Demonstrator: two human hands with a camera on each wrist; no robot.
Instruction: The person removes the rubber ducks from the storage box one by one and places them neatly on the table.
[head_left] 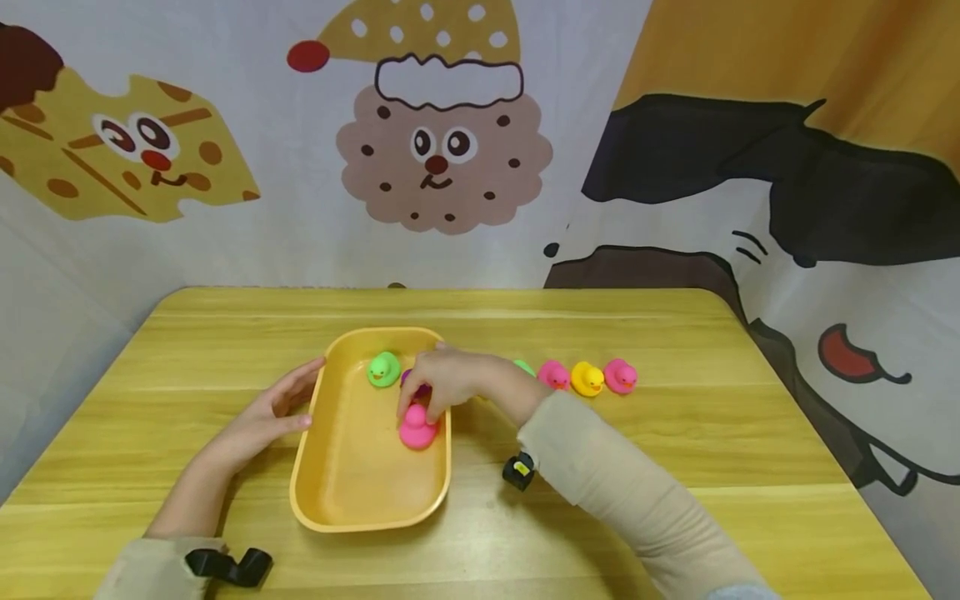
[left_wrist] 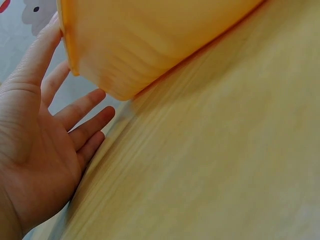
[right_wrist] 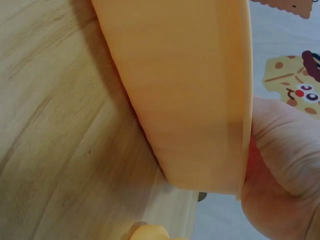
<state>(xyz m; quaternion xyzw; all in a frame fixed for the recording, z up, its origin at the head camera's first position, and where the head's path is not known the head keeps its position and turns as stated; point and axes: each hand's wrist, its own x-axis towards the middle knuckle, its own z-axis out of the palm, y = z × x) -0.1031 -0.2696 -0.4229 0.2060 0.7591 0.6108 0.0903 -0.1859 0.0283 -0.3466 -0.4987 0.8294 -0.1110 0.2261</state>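
A yellow-orange plastic tray (head_left: 367, 527) stands on the wooden table. Inside it, near the right wall, my right hand (head_left: 444, 377) pinches a pink rubber duck (head_left: 417, 432) between thumb and fingers. A green rubber duck (head_left: 383, 370) sits at the tray's far end, and a purple duck (head_left: 409, 380) shows partly behind my right hand. At the tray's left side is my left hand (head_left: 258, 423), its fingers spread and thumb touching the rim. In the left wrist view, the left hand (left_wrist: 42, 135) has its palm facing the tray's outer wall (left_wrist: 150, 45). The tray wall hides the held duck in the right wrist view.
Right of the tray is a row of rubber ducks: a green one (head_left: 523, 367) partly behind my forearm, a pink one (head_left: 553, 375), a yellow one (head_left: 587, 379) and another pink one (head_left: 621, 377). A cartoon-printed cloth (head_left: 300, 233) hangs behind the table (head_left: 675, 333).
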